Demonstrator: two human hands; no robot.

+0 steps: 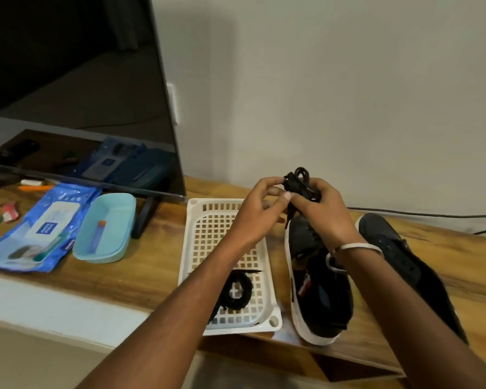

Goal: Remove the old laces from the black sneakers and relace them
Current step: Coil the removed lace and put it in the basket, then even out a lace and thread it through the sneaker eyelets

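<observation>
Black laces, bundled in loops, sit raised above the two black sneakers on the tabletop, the right hand curled around them while the left hand pinches a strand, both forearms reaching forward over the white basket.

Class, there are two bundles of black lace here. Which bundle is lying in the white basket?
The coiled lace near the basket's front end; the other lace bundle is held up by both hands above the sneakers.
</observation>
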